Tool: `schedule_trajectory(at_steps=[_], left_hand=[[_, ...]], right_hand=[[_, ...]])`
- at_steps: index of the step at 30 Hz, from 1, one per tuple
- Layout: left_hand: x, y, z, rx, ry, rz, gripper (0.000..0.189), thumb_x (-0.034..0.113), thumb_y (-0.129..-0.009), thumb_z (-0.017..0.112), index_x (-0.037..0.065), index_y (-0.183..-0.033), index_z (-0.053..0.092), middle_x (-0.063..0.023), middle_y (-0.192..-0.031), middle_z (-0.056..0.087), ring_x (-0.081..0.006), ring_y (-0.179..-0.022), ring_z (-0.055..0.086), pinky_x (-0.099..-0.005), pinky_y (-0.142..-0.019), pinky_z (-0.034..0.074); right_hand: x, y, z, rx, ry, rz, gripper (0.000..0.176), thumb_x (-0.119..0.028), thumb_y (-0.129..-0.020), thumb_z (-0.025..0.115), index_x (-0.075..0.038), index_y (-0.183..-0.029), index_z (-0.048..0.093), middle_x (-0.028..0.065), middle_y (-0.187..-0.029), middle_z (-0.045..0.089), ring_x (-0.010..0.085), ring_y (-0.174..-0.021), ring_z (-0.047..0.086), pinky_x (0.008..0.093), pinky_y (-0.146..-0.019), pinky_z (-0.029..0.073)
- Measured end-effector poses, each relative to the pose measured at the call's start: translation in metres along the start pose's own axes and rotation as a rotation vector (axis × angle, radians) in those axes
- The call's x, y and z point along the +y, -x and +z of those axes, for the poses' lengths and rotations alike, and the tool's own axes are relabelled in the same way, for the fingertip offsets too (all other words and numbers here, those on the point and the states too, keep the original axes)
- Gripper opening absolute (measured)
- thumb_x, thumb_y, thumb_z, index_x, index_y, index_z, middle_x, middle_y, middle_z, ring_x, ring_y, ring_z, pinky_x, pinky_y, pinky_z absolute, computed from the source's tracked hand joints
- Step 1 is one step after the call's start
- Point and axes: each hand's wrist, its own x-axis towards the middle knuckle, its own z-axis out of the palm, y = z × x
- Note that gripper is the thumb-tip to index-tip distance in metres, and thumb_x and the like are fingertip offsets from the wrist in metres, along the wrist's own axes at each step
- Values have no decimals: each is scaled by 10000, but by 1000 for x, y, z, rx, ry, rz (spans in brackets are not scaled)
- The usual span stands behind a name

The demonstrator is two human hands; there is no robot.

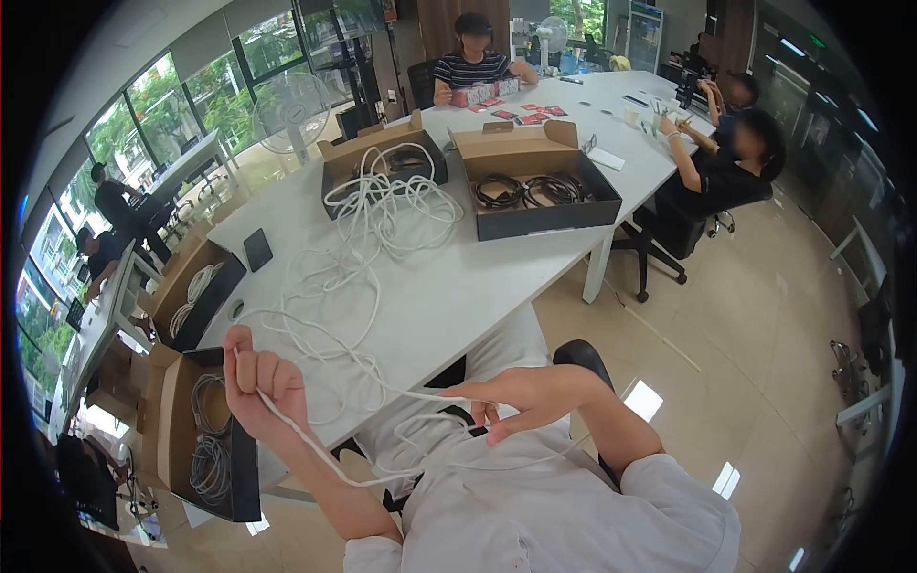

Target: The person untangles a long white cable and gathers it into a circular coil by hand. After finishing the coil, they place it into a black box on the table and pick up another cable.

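A long white cable runs in loose loops over my lap and up onto the table. My left hand is closed around one stretch of it, raised near the table's front left edge. In front of my body, my right hand has the cable between thumb and fingers, with loops hanging below. The rest of the white cable lies in a tangled heap on the white table, its top part leaning against an open box.
Another open box holds coiled black cables. At left are a box with white coils and one with grey coils. A dark flat object lies nearby. Several people sit around; a chair stands at right.
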Motion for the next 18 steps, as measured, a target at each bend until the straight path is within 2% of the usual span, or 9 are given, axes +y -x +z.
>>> schedule_trajectory(at_steps=[3,4,8,10,12,13,14,16,18], left_hand=[[30,0,-24,18,8,-33,175,214,-1026,322,95,-1012,449,58,-501,240,-69,-427,196,-236,-433,222],[38,0,-29,51,-14,-32,178,231,-1018,347,91,-1019,456,60,-500,242,-70,-424,195,-238,-429,216],[67,3,-43,83,-37,-93,260,289,-980,444,57,-1091,479,54,-519,268,-73,-426,226,-250,-423,206],[69,6,-47,45,-13,-111,339,326,-937,518,49,-1129,483,53,-536,296,-72,-431,254,-250,-427,205],[79,15,-48,-34,5,20,303,298,-935,527,58,-1113,483,58,-520,303,-61,-424,251,-242,-426,203],[87,21,-47,-66,32,110,291,285,-935,529,58,-1111,482,60,-510,307,-58,-418,247,-239,-423,199],[97,27,-46,-41,18,191,281,281,-940,519,57,-1106,486,62,-503,307,-57,-411,244,-236,-419,194],[117,41,-43,3,9,348,264,274,-950,498,55,-1097,495,65,-488,306,-55,-399,238,-231,-412,184],[135,55,-48,132,-99,317,266,292,-963,461,54,-1069,515,66,-484,302,-54,-394,240,-233,-410,180]], right_hand=[[6,-20,-13,156,158,135,497,-69,-897,580,-96,-1375,448,98,-858,636,231,-780,614,332,-724,487],[19,-27,-16,366,227,60,427,18,-868,550,-112,-1274,556,100,-827,641,232,-745,617,338,-700,489],[22,-29,-54,960,445,210,255,58,-828,541,-40,-1029,664,123,-890,663,249,-787,623,349,-674,487],[31,-24,-70,1135,807,192,229,53,-828,525,-24,-1001,654,126,-912,660,248,-827,609,348,-647,478],[54,-13,-92,1221,1017,161,337,102,-684,529,-15,-982,637,126,-735,609,262,-649,541,367,-713,419],[46,-9,-99,1190,1065,275,337,100,-663,498,-1,-959,623,132,-693,576,264,-653,548,383,-644,392],[60,8,-112,1162,927,418,253,62,-750,487,-6,-959,612,131,-671,543,275,-659,545,390,-601,372],[87,31,-127,1286,1095,235,156,-20,-925,443,-16,-977,591,112,-664,501,249,-589,511,382,-562,382],[96,48,-136,1330,912,289,153,-52,-955,435,-18,-976,582,70,-652,484,182,-565,484,348,-536,371]])
